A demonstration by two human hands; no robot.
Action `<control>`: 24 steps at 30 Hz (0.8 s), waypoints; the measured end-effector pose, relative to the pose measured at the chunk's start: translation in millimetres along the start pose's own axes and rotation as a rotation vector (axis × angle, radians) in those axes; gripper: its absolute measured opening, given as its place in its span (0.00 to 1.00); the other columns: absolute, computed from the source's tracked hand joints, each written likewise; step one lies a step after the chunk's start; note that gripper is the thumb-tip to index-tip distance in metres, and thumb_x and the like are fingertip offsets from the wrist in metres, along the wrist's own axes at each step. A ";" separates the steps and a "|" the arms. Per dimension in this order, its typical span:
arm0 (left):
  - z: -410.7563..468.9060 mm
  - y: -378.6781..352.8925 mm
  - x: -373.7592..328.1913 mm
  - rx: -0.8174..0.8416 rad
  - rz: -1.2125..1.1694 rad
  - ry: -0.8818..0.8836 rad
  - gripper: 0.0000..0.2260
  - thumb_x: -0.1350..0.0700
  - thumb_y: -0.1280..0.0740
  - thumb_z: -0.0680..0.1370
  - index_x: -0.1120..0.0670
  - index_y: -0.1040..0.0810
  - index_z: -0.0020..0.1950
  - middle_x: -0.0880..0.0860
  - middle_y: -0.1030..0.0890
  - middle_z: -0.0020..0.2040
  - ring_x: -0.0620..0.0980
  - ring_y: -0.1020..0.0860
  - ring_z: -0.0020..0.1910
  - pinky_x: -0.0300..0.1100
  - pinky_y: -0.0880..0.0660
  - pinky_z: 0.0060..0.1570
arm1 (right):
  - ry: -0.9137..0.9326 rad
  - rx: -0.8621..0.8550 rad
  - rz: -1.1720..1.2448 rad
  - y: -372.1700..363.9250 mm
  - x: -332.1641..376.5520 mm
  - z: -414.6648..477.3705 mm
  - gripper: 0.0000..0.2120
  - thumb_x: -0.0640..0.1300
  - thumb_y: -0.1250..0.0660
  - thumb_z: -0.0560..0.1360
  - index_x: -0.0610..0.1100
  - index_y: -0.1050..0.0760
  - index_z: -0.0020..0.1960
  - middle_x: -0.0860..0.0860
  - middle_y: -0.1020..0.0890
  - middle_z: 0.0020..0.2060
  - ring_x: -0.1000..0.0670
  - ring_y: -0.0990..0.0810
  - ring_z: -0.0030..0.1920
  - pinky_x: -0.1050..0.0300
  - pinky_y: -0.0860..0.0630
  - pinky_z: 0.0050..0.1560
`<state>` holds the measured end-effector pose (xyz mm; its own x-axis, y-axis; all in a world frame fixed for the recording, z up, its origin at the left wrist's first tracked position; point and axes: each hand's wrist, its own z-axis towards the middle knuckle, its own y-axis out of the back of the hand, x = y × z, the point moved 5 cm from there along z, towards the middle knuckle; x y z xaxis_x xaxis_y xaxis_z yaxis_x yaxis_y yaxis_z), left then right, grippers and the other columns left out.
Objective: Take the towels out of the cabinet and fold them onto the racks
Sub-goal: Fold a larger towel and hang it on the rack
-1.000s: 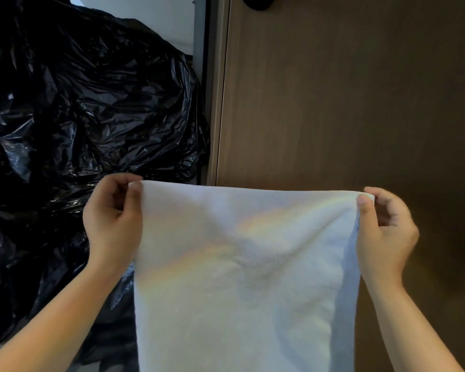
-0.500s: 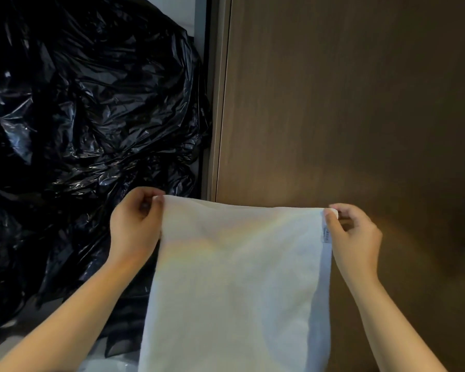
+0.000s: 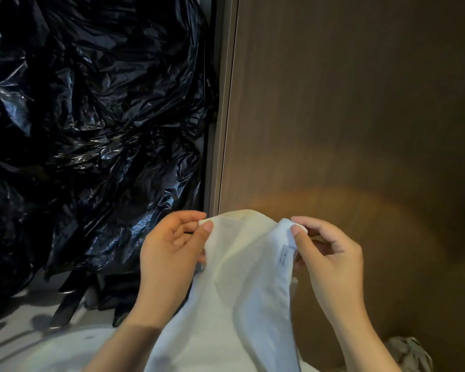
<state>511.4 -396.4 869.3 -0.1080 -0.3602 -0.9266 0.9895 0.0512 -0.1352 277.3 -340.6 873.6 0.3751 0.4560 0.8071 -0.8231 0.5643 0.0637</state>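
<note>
Nearest, along the bottom edge, a pale rounded shape (image 3: 65, 350) fills the left corner; what it is cannot be told. In the near right corner lies a crumpled grey thing (image 3: 410, 353), also too dim to name. Between them the white towel (image 3: 242, 304) hangs down out of view, its cloth slack and creased into soft folds.

A little farther, both bare forearms reach in from the near edge to the towel's top edge. The left hand (image 3: 172, 253) pinches the towel's upper left corner between thumb and forefinger, its other fingers loosely curled behind the cloth. The right hand (image 3: 330, 261) pinches the upper right corner the same way, thumb in front and forefinger over the top, the remaining fingers bent behind. The two hands are near each other, so the top edge bulges up between them in a hump. A small sewn label (image 3: 284, 257) shows on the towel's right edge, just beside the right thumb.

On the left, a strip of light floor (image 3: 8, 334) runs under a heap of shiny black plastic bags (image 3: 91, 116), which fills the far left. A grey upright strip (image 3: 222, 130) parts the bags from a brown wooden panel (image 3: 360, 103) that covers the far right, behind the towel.
</note>
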 end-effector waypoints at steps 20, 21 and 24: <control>-35.3 -14.3 -5.5 0.126 -0.109 0.118 0.06 0.64 0.29 0.73 0.55 0.17 0.47 0.52 0.15 0.38 0.44 0.18 0.32 0.32 0.23 0.33 | -0.087 0.356 0.082 -48.0 19.6 -37.2 0.13 0.53 0.30 0.71 0.59 0.17 0.55 0.59 0.17 0.47 0.51 0.16 0.49 0.57 0.17 0.44; -35.6 -13.7 -4.5 0.136 -0.134 0.133 0.06 0.64 0.29 0.73 0.56 0.18 0.48 0.52 0.14 0.39 0.44 0.18 0.33 0.32 0.23 0.33 | -0.109 0.383 0.116 -48.9 18.9 -37.7 0.12 0.51 0.30 0.71 0.59 0.17 0.54 0.58 0.16 0.48 0.50 0.16 0.49 0.58 0.17 0.43; -36.2 -10.6 -1.7 0.147 -0.183 0.153 0.06 0.65 0.29 0.73 0.57 0.18 0.48 0.54 0.14 0.39 0.44 0.18 0.34 0.31 0.23 0.34 | -0.149 0.464 0.199 -49.5 18.7 -38.7 0.13 0.47 0.31 0.73 0.57 0.17 0.55 0.55 0.15 0.50 0.50 0.15 0.49 0.62 0.19 0.43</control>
<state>497.6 -362.6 859.7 -0.2886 -0.2057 -0.9351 0.9542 -0.1420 -0.2633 341.6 -333.4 862.8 0.1555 0.4012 0.9027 -0.9871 0.0977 0.1266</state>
